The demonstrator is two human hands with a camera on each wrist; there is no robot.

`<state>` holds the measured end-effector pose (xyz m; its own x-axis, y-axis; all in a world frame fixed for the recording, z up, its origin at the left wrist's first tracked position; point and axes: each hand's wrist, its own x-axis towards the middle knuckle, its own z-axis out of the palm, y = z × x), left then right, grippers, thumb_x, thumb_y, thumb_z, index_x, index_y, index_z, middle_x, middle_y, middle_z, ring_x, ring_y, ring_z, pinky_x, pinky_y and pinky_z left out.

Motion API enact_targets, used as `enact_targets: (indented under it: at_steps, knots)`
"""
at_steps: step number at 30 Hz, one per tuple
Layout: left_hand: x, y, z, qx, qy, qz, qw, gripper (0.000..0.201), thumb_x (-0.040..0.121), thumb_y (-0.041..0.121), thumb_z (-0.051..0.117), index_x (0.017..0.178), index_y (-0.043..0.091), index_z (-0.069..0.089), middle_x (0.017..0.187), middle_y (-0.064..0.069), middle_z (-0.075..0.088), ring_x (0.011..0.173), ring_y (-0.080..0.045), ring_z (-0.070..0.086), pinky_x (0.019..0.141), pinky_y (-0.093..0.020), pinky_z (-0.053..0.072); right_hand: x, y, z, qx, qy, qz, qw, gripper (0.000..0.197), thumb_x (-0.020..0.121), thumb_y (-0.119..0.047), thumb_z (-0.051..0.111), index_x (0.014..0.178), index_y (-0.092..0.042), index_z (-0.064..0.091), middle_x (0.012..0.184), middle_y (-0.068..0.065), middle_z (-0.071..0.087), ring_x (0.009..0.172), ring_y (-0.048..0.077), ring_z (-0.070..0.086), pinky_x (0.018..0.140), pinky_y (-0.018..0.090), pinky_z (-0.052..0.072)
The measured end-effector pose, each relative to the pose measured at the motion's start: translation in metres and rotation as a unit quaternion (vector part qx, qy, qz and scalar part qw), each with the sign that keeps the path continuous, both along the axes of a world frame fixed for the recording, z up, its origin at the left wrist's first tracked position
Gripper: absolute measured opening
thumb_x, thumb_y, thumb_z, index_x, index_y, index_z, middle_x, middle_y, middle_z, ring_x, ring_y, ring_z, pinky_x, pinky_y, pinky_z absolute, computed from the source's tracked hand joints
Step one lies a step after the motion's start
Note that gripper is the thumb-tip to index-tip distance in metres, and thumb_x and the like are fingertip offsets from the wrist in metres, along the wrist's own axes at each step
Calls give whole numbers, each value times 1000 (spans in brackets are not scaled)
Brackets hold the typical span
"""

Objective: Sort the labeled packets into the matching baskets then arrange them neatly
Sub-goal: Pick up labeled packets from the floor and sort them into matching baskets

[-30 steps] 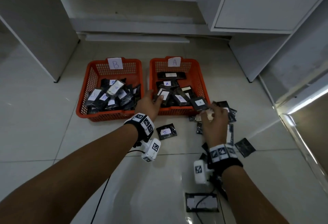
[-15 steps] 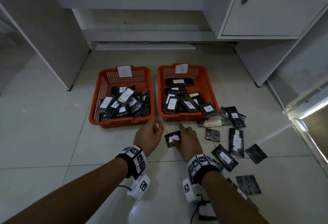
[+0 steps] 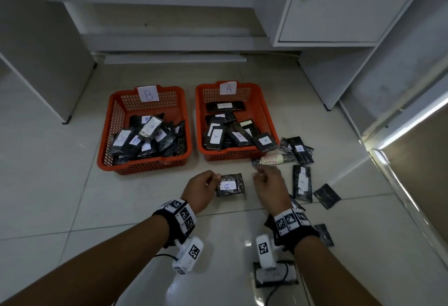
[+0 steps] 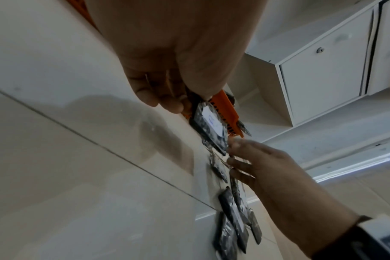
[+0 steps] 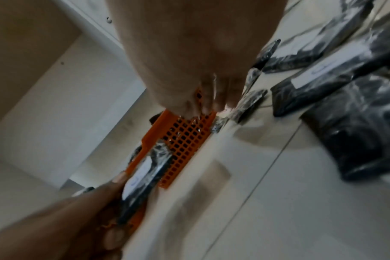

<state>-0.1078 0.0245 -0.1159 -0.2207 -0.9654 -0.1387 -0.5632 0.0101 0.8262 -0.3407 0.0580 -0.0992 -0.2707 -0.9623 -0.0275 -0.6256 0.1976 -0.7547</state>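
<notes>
Two orange baskets stand side by side on the tiled floor. Basket B [image 3: 145, 167] is on the left and basket A [image 3: 230, 154] on the right, both holding several black labelled packets. In front of basket A my left hand [image 3: 216, 180] pinches the left edge of a black packet labelled A [image 3: 229, 185], seen again in the left wrist view [image 4: 209, 123]. My right hand [image 3: 260, 177] hovers just right of it with loosely bent fingers and holds nothing. Loose packets lie on the floor to the right, among them a B packet [image 3: 300, 149] and an A packet [image 3: 301, 182].
A pale tube-like packet with red print [image 3: 271, 160] lies at basket A's front right corner. A white cabinet [image 3: 339, 2] stands at the back right and a white panel [image 3: 36, 51] at the left. A dark cabled device [image 3: 275, 277] lies under my right wrist.
My left hand came back from basket A and took hold of the A packet on the floor. My right hand pressed it half a second ago and has drawn off to the right.
</notes>
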Motion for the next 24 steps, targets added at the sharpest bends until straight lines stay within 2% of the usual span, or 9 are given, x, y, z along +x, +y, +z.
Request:
enact_targets:
  at_steps: [3, 5, 8, 11, 14, 16, 18, 21, 24]
  knots:
    - [-6, 3, 4, 12, 17, 0, 1000, 32, 104, 43, 52, 83, 21, 61, 78, 2, 70, 69, -16, 67, 72, -37, 54, -22, -4, -9, 72, 213, -41, 973, 43, 93, -26, 68, 133, -14, 59, 128, 17, 55, 110, 39, 59, 94, 48, 55]
    - [-5, 7, 11, 21, 32, -3, 999, 31, 105, 42, 52, 84, 21, 60, 77, 3, 72, 62, -15, 68, 69, -34, 55, -29, -5, -10, 155, 272, 2, 950, 51, 93, -34, 69, 138, -17, 52, 133, 15, 50, 116, 41, 54, 97, 47, 52]
    - [2, 9, 20, 37, 49, 5, 998, 29, 105, 42, 50, 86, 21, 59, 78, 0, 73, 58, -17, 71, 69, -35, 55, -31, -7, -10, 147, 282, 55, 946, 43, 94, -27, 69, 131, -13, 54, 130, 12, 53, 112, 35, 59, 90, 42, 53]
    - [14, 9, 27, 42, 49, 18, 998, 28, 106, 42, 49, 88, 22, 58, 83, -1, 74, 58, -18, 73, 70, -37, 55, -27, -4, -7, 77, 195, 59, 976, 24, 99, -22, 63, 120, -11, 62, 114, 8, 62, 99, 30, 65, 78, 35, 52]
    - [26, 9, 32, 25, 40, 38, 998, 28, 106, 43, 48, 90, 23, 58, 83, 1, 74, 55, -18, 72, 69, -40, 57, -18, 6, 8, 16, 14, 27, 999, 16, 105, -18, 58, 113, -9, 68, 93, 0, 71, 81, 19, 68, 63, 20, 48]
    - [31, 8, 33, 13, 40, 53, 998, 27, 106, 45, 47, 89, 25, 57, 84, 1, 73, 54, -18, 72, 69, -42, 58, -10, 13, 20, 17, -133, 14, 991, 16, 107, -15, 57, 107, -7, 70, 84, -5, 76, 74, 11, 71, 61, 13, 50]
    - [34, 5, 36, 4, 54, 68, 996, 26, 106, 45, 47, 88, 30, 57, 86, 0, 73, 54, -20, 72, 69, -45, 59, -4, 15, 28, 10, -207, 2, 978, 15, 107, -13, 57, 104, -10, 71, 77, -8, 78, 70, 7, 72, 65, 19, 56]
    - [34, 3, 45, -13, 70, 75, 995, 22, 105, 47, 47, 87, 40, 56, 85, -2, 72, 54, -21, 73, 66, -43, 58, 2, 14, 33, -9, -242, 6, 970, 15, 105, -11, 60, 105, -16, 74, 82, -7, 79, 71, 8, 72, 76, 31, 60]
    - [32, 3, 59, -25, 79, 75, 994, 19, 106, 47, 46, 95, 38, 58, 85, -2, 69, 54, -20, 72, 67, -42, 57, 8, 14, 41, -15, -256, 24, 966, 21, 103, -7, 62, 106, -24, 75, 88, -6, 79, 76, 11, 73, 80, 31, 61]
